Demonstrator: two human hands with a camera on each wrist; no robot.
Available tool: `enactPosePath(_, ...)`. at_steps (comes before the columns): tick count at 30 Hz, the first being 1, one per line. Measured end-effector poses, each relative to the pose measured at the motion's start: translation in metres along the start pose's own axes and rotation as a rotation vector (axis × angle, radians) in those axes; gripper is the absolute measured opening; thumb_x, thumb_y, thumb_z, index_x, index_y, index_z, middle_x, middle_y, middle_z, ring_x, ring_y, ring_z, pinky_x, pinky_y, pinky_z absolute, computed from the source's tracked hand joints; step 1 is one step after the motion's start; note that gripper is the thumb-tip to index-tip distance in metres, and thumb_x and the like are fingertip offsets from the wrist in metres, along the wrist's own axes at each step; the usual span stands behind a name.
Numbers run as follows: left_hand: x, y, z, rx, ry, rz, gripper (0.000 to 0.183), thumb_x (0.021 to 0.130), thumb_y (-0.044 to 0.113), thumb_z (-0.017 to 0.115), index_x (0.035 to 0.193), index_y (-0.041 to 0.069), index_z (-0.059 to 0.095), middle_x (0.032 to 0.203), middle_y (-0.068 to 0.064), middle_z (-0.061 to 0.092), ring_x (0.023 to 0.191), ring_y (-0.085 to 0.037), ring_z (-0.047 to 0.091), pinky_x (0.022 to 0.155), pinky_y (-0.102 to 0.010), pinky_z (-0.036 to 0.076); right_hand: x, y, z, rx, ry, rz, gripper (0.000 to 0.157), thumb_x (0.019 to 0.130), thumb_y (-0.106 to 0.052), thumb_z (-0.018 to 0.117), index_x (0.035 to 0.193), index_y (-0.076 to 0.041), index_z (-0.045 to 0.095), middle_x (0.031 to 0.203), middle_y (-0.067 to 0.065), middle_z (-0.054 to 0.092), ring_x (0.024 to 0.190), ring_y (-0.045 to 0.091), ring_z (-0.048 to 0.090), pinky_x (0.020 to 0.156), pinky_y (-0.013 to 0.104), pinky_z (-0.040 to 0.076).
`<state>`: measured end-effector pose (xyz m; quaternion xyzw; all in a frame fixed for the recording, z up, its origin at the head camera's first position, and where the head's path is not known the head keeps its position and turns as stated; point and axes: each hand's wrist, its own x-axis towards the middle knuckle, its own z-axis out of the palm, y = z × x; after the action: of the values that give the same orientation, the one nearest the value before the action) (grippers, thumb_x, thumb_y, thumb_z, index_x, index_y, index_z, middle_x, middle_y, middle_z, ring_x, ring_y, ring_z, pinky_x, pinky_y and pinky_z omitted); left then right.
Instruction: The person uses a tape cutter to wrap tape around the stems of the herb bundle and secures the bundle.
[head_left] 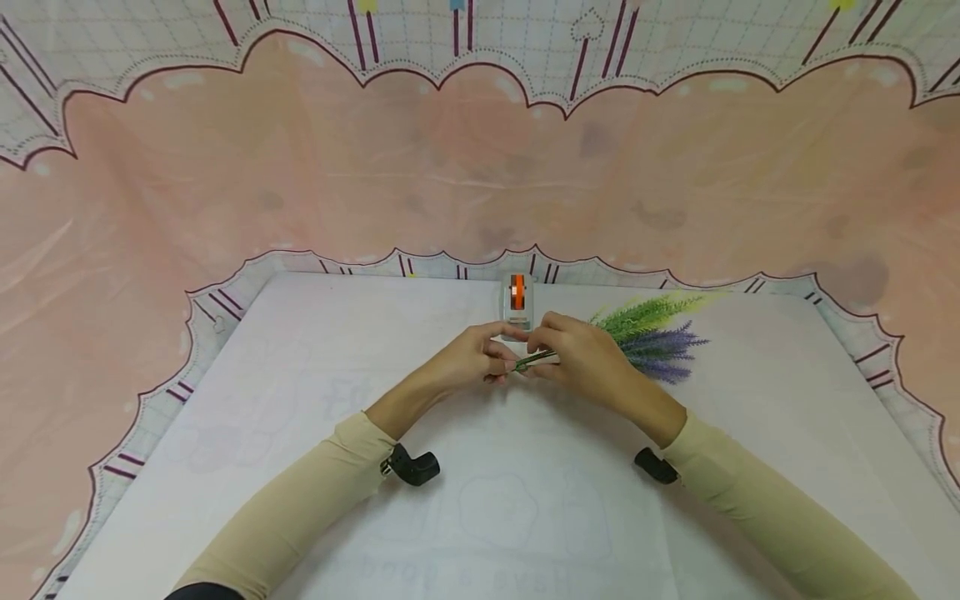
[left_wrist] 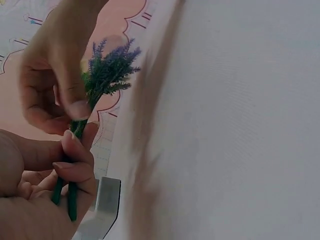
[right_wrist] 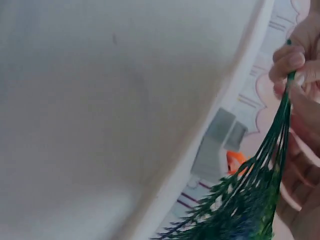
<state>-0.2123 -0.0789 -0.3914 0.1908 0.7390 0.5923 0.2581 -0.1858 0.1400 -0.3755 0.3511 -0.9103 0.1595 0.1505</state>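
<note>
A bunch of artificial lavender, with purple and yellow-green sprays, is held between my two hands. Its flower heads point right in the head view. My left hand grips the green stems near their cut ends, which stick out below the curled fingers in the left wrist view. Higher on the stems, close beside the left fingers, my right hand pinches the bunch with thumb and fingers. Just behind the hands stands a grey tape dispenser with an orange roll.
A white sheet covers the table, with faint print showing through. Along its far edge hangs a pink cloth with a scalloped border. Black wrist mounts sit by both beige sleeves.
</note>
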Motion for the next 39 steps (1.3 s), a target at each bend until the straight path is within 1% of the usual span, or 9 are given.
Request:
enactPosePath(2,0.000,0.001,0.000,-0.016,0.000,-0.005,0.038,0.097,-0.008,0.056,0.134,0.000,0.056,0.103,-0.028,0.071,0.067,-0.016,0.059,0.061,-0.026,0.042,-0.002,0.003,-0.001,-0.033,-0.011,-0.001,0.026,0.076,-0.025,0.091,0.093,-0.015,0.075,0.088,-0.002,0.063,0.068,0.013,0.057,0.059,0.031,0.049)
enactPosePath(5,0.000,0.001,0.000,-0.014,0.001,-0.009,0.029,0.098,-0.007,0.057,0.126,-0.004,0.061,0.102,-0.027,0.072,0.066,-0.014,0.059,0.061,-0.025,0.043,-0.004,0.007,-0.002,-0.065,-0.024,0.001,0.025,0.075,-0.023,0.092,0.092,-0.016,0.076,0.086,-0.003,0.066,0.065,0.013,0.059,0.057,0.031,0.049)
enactPosePath(9,0.000,-0.001,0.001,0.051,0.017,0.000,0.020,0.097,-0.003,0.061,0.114,-0.005,0.070,0.101,-0.025,0.073,0.066,-0.013,0.060,0.060,-0.025,0.044,-0.006,0.008,-0.002,-0.054,-0.034,0.006,0.019,0.076,-0.021,0.091,0.090,-0.017,0.078,0.083,-0.005,0.067,0.061,0.010,0.060,0.051,0.027,0.047)
enactPosePath(12,0.001,-0.004,0.001,0.100,0.030,0.016,0.017,0.096,0.001,0.064,0.109,-0.002,0.074,0.099,-0.025,0.072,0.067,-0.015,0.061,0.061,-0.026,0.045,-0.006,0.007,-0.002,-0.055,-0.047,0.019,0.016,0.077,-0.022,0.090,0.089,-0.017,0.080,0.082,-0.006,0.067,0.062,0.009,0.061,0.049,0.025,0.045)
enactPosePath(18,0.001,-0.007,0.002,0.172,0.028,0.056,0.016,0.096,0.006,0.066,0.108,0.002,0.077,0.100,-0.021,0.069,0.070,-0.021,0.062,0.062,-0.028,0.045,-0.006,0.006,-0.003,-0.027,-0.103,0.072,0.015,0.081,-0.025,0.087,0.092,-0.017,0.082,0.083,-0.005,0.069,0.065,0.009,0.063,0.051,0.025,0.046)
enactPosePath(24,0.001,-0.008,0.000,0.224,0.012,0.114,0.017,0.097,0.005,0.066,0.109,0.000,0.077,0.092,-0.021,0.073,0.077,-0.029,0.067,0.065,-0.029,0.051,-0.006,0.007,-0.004,0.000,-0.136,0.109,0.014,0.084,-0.025,0.085,0.095,-0.017,0.083,0.084,-0.005,0.071,0.066,0.009,0.063,0.052,0.025,0.046)
enactPosePath(30,0.001,-0.007,-0.002,0.265,0.034,0.123,0.016,0.099,0.004,0.064,0.107,0.000,0.077,0.090,-0.017,0.075,0.081,-0.032,0.071,0.066,-0.032,0.054,-0.003,0.007,-0.004,0.019,-0.157,0.145,0.013,0.086,-0.028,0.082,0.095,-0.020,0.083,0.086,-0.006,0.074,0.070,0.010,0.065,0.052,0.028,0.047)
enactPosePath(35,0.003,-0.008,-0.002,0.326,0.052,0.144,0.014,0.099,0.005,0.064,0.105,0.001,0.076,0.086,-0.015,0.074,0.080,-0.032,0.070,0.064,-0.027,0.051,-0.002,0.008,-0.003,0.054,-0.157,0.177,0.011,0.087,-0.030,0.081,0.093,-0.021,0.083,0.088,-0.006,0.077,0.069,0.008,0.065,0.052,0.029,0.046)
enactPosePath(39,0.003,-0.009,-0.002,0.339,0.077,0.148,0.012,0.099,0.006,0.065,0.103,0.002,0.076,0.086,-0.015,0.074,0.078,-0.031,0.069,0.062,-0.023,0.050,-0.001,0.009,-0.001,0.086,-0.149,0.177,0.011,0.087,-0.030,0.081,0.091,-0.019,0.082,0.084,-0.007,0.076,0.063,0.004,0.060,0.051,0.027,0.044)
